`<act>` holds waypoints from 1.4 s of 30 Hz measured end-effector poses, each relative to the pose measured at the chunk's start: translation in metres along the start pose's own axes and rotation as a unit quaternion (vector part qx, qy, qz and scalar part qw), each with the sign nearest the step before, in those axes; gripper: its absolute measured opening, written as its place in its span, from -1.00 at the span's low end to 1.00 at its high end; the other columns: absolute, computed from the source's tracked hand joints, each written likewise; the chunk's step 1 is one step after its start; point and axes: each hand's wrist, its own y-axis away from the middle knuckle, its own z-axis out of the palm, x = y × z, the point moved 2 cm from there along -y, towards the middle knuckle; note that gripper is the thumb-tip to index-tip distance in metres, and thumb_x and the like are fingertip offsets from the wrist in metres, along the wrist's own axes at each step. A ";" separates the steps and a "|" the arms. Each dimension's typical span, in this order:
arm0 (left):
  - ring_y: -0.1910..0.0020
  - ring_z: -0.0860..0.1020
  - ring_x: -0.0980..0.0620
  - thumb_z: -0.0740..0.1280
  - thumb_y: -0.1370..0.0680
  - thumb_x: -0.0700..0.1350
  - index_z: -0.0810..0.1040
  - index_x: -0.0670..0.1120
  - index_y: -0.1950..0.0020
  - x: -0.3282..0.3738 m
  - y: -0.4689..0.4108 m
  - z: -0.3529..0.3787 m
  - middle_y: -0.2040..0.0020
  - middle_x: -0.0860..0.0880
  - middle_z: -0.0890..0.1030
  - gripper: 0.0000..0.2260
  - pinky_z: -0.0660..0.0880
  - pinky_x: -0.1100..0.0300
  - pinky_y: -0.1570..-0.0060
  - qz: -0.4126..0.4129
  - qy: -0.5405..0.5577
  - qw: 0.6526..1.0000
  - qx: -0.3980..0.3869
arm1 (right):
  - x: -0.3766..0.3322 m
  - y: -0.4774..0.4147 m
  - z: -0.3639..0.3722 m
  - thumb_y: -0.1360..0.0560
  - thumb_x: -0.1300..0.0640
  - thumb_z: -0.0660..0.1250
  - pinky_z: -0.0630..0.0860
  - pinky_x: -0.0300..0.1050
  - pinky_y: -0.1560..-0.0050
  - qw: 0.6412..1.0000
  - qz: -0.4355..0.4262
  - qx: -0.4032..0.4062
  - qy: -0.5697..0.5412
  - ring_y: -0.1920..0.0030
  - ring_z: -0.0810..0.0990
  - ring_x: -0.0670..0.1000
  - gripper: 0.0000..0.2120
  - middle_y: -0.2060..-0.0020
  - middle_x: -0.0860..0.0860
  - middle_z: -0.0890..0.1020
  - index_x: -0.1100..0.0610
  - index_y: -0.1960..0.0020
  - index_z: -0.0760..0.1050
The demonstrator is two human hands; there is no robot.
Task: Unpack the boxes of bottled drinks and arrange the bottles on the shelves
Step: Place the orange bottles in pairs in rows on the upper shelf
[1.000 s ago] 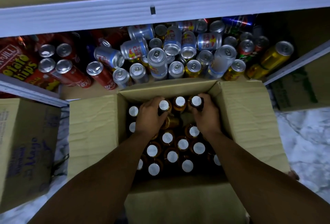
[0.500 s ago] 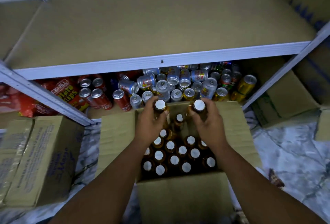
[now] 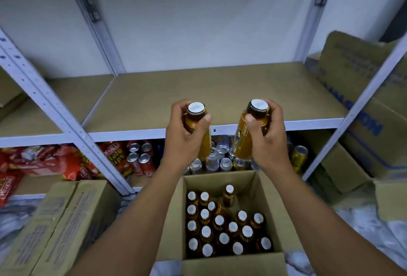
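Observation:
My left hand point(image 3: 184, 137) grips an amber bottle with a white cap point(image 3: 196, 117), held upright in the air. My right hand point(image 3: 267, 137) grips a second amber bottle point(image 3: 253, 126) the same way. Both bottles hang in front of the edge of the brown middle shelf point(image 3: 198, 90), above the open cardboard box point(image 3: 259, 189) on the floor. Several more white-capped bottles point(image 3: 220, 229) stand inside that box, one leaning.
Drink cans point(image 3: 220, 161) crowd the lower shelf behind the box, with red cans point(image 3: 141, 159) and red snack bags point(image 3: 44, 161) to the left. A closed carton point(image 3: 57, 227) lies at the lower left. More cartons point(image 3: 356, 90) sit at the right. White shelf posts point(image 3: 57, 112) frame the bays.
Both hands have lifted a bottle each out of the box, rising from box level to the height of the middle shelf. The camera has tilted up.

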 end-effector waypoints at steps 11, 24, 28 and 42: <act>-0.09 0.58 0.13 0.59 -0.31 0.13 0.48 0.21 -0.21 0.092 -0.092 -0.026 -0.10 0.14 0.62 -0.48 0.56 0.19 -0.10 0.039 0.017 0.999 0.009 | -0.104 -0.088 0.013 -0.44 -0.18 0.44 0.47 -0.34 -0.13 0.996 -0.068 -0.046 0.017 -0.14 0.54 -0.36 -0.50 -0.07 -0.55 0.51 -0.39 -0.29 0.30; -0.05 0.59 0.12 0.65 -0.24 0.20 0.51 0.23 -0.15 0.366 -0.175 -0.106 -0.01 0.19 0.62 -0.45 0.55 0.17 -0.08 -0.044 0.021 0.999 -0.004 | -0.394 -0.175 -0.012 -0.28 -0.18 0.56 0.54 -0.15 -0.14 0.995 -0.001 -0.096 0.032 -0.13 0.58 -0.23 -0.42 -0.08 -0.39 0.56 -0.27 -0.21 0.38; 0.04 0.58 0.18 0.62 -0.28 0.06 0.52 0.08 -0.15 0.428 -0.188 -0.125 0.05 0.20 0.61 -0.49 0.52 0.28 -0.02 -0.035 0.015 0.999 0.016 | -0.452 -0.185 -0.016 -0.35 0.04 0.63 0.50 -0.32 -0.07 0.995 0.004 -0.093 0.035 -0.10 0.57 -0.29 -0.45 -0.06 -0.27 0.61 -0.24 -0.17 0.40; -0.05 0.56 0.19 0.64 -0.38 -0.02 0.47 0.06 -0.20 0.456 -0.246 -0.133 -0.06 0.10 0.61 -0.51 0.55 0.30 -0.03 0.011 -0.020 0.999 0.049 | -0.480 -0.233 -0.004 -0.37 -0.08 0.61 0.58 -0.03 -0.19 0.995 -0.020 -0.081 0.050 -0.16 0.56 -0.19 -0.44 -0.10 -0.28 0.57 -0.16 -0.24 0.38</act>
